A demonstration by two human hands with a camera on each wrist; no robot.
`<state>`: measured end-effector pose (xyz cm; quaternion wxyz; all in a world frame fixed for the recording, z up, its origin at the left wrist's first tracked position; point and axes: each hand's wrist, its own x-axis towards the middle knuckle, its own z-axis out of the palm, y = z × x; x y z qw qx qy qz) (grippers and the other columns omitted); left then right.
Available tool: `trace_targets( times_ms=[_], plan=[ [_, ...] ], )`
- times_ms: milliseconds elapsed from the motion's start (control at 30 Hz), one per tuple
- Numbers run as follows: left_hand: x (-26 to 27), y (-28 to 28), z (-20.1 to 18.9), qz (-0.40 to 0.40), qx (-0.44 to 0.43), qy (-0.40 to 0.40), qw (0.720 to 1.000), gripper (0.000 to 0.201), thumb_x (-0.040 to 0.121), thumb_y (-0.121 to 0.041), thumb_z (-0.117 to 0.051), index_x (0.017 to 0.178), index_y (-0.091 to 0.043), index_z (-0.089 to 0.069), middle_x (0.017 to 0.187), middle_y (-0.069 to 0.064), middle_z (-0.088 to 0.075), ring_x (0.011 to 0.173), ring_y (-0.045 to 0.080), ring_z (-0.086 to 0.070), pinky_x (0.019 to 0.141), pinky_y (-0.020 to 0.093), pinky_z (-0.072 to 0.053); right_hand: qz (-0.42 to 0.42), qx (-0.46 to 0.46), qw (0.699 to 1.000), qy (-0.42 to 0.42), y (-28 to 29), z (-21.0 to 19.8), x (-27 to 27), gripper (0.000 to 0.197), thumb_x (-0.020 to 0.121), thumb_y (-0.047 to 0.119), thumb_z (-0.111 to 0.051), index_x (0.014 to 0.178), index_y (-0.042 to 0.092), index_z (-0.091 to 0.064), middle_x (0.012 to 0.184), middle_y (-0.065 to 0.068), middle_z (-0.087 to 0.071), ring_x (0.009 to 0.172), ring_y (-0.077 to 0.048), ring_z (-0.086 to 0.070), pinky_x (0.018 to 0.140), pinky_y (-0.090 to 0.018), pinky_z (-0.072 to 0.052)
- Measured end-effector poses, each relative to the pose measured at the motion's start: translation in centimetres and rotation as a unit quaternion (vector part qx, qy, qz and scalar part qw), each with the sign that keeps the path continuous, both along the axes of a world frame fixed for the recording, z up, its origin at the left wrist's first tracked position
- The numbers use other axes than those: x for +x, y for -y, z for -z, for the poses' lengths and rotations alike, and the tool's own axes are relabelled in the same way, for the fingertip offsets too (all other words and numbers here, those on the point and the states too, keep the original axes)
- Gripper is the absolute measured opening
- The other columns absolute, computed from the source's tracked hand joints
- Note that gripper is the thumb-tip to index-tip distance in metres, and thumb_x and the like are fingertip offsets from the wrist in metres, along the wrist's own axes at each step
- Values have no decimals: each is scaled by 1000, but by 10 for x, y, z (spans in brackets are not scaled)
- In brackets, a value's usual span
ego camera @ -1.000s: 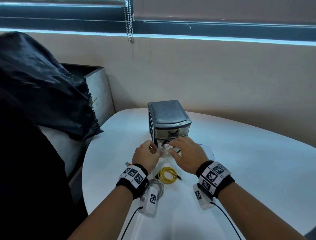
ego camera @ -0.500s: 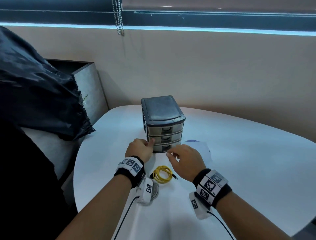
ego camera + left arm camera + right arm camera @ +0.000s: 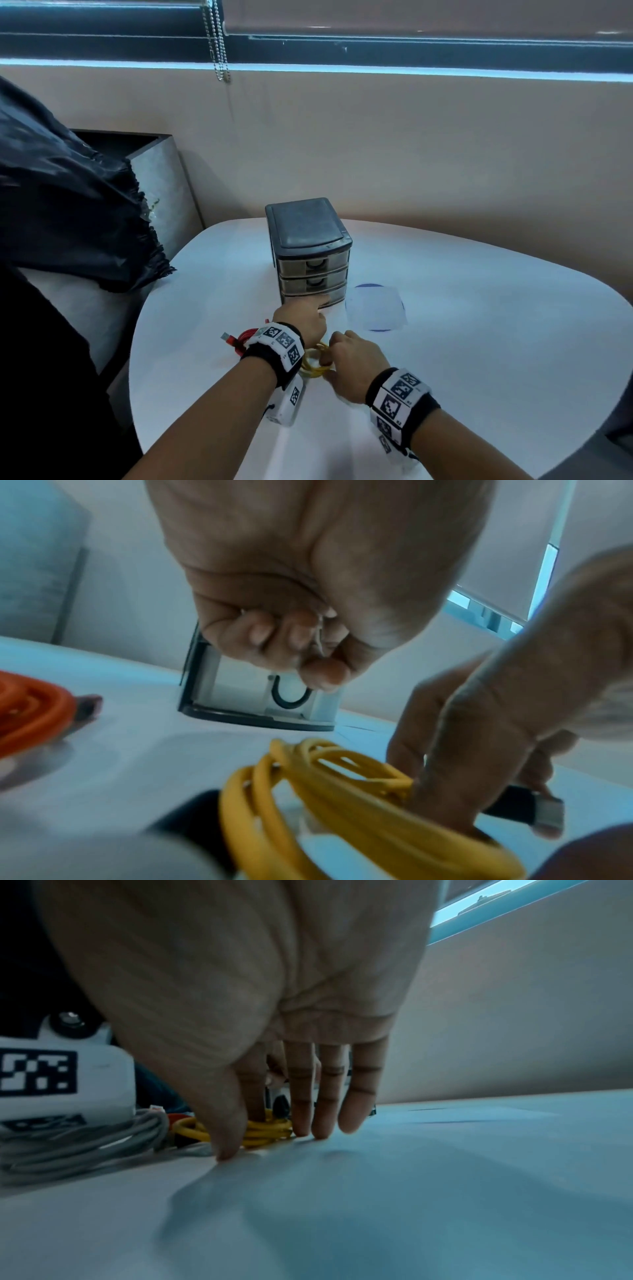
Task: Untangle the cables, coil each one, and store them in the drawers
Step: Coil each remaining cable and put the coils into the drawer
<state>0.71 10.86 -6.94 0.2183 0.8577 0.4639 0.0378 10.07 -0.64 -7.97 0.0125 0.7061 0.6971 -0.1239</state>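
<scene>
My left hand (image 3: 301, 317), fingers curled, thumb at bottom drawer of dark plastic three-drawer unit (image 3: 310, 253), all shut; right hand (image 3: 352, 363) fingers pinch coiled yellow cable (image 3: 342, 791) on white bench (image 3: 479, 342); coiled red cable (image 3: 31, 718) & grey cable (image 3: 78, 1139) still unstored, approx. early stage.

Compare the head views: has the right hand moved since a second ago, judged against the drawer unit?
Yes. The right hand has drawn back from the drawer unit toward the person, down onto the yellow cable coil on the table.
</scene>
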Motion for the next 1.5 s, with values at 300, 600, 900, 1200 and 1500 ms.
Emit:
trace_targets(
  times_ms=[300, 600, 900, 1200, 1500],
  plan=[
    [25, 3, 5, -10, -2, -133, 991, 37, 94, -33, -41, 128, -22, -48, 124, 9, -62, 108, 31, -60, 81, 33, -43, 24, 21, 999, -13, 13, 3, 13, 23, 93, 27, -55, 110, 26, -69, 112, -2, -56, 106, -23, -51, 80, -35, -47],
    [34, 10, -1, -42, -8, -112, 993, 45, 96, -33, -42, 137, -17, -32, 116, 12, -63, 102, 32, -62, 76, 34, -43, 33, 15, 999, 6, 22, 1, 19, 21, 89, 20, -53, 105, 22, -67, 106, -4, -54, 100, -25, -51, 70, -33, -43],
    [20, 34, -3, 0, -6, -105, 994, 30, 91, -34, -44, 115, -19, -55, 115, 7, -65, 104, 29, -61, 79, 33, -45, 69, -24, 997, -32, 35, -10, 35, 7, 79, 10, -50, 79, 17, -52, 96, -3, -48, 78, -27, -54, 65, -32, -42],
    [-14, 9, -13, -136, 17, -1, 991, 35, 88, -32, -56, 122, -29, -62, 121, 5, -48, 106, 28, -54, 92, 42, -50, 149, 9, 968, -204, 49, -28, 58, 16, 75, 22, -66, 74, 32, -55, 88, 10, -51, 78, -9, -50, 66, -18, -38],
    [-34, 7, -12, -73, -63, 27, 995, 85, 74, -34, -76, 148, -33, -34, 144, 5, -34, 124, 26, -53, 103, 31, -44, 177, 119, 958, -190, -11, -74, 52, 6, 77, 15, -66, 83, 14, -66, 88, 1, -59, 78, -21, -59, 69, -29, -48]
  ],
)
